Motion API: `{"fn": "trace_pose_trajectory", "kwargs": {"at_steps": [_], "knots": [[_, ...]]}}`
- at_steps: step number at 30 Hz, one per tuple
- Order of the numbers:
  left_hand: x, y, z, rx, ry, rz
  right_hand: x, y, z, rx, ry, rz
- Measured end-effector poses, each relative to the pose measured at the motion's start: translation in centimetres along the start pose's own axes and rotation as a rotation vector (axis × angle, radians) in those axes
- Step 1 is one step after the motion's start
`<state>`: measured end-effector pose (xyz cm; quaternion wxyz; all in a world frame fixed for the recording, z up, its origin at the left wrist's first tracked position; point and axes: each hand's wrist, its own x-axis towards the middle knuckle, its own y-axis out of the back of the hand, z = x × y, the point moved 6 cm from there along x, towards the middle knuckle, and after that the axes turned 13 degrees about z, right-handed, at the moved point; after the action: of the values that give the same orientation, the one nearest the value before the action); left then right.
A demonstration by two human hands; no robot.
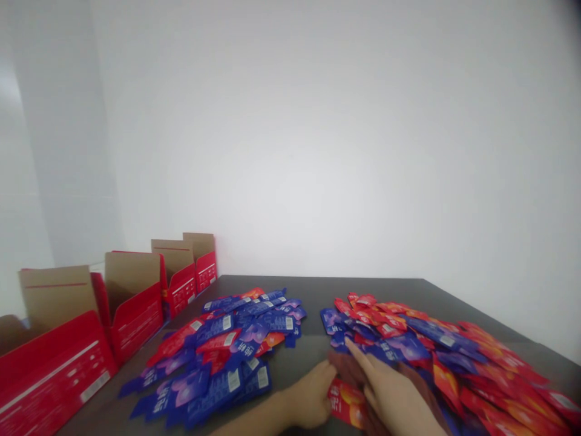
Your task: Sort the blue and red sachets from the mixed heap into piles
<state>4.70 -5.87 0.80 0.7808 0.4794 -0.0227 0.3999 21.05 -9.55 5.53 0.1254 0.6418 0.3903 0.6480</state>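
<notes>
My left hand (313,393) is closed at the front of the table, its curled fingers against a piece of soft brown material (347,368), perhaps a bag or cloth. My right hand (393,390) lies over the same brown material with its fingers stretched forward and the thumb apart. Between the two hands shows a red and orange packet (345,404), partly covered. Blue and purple packets (402,347) lie just beyond my right fingertips. Folds and fingers hide how the brown piece is held.
To the right spreads a heap of red packets (492,369) mixed with blue ones. Another heap of mostly blue packets (213,387) lies left. Several open red cartons (136,321) with raised brown flaps line the left edge of the dark table (313,287). A white wall stands behind.
</notes>
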Motion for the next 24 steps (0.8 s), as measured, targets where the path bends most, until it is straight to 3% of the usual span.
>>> {"fn": "trace_pose_trajectory", "kwargs": {"at_steps": [5, 13, 18, 21, 24], "knots": [[-0.9, 2.4, -2.9, 0.04, 0.313, 0.211, -1.9, -1.3, 0.4, -0.135, 0.05, -0.172], [-0.8, 2.1, -3.7, 0.184, 0.428, 0.1, -0.8, -4.5, -4.8, -0.269, 0.165, -0.461], [-1.2, 2.4, -3.7, 0.219, 0.457, 0.048, -0.1, -6.0, -6.5, -0.173, 0.259, -0.379], [-1.5, 2.8, -3.9, 0.195, 0.477, 0.023, -1.0, -5.3, -6.5, -0.067, 0.372, -0.296], [-1.6, 2.8, -4.1, 0.112, 0.526, -0.024, -2.6, -3.9, -4.8, -0.011, 0.442, -0.264]]}}
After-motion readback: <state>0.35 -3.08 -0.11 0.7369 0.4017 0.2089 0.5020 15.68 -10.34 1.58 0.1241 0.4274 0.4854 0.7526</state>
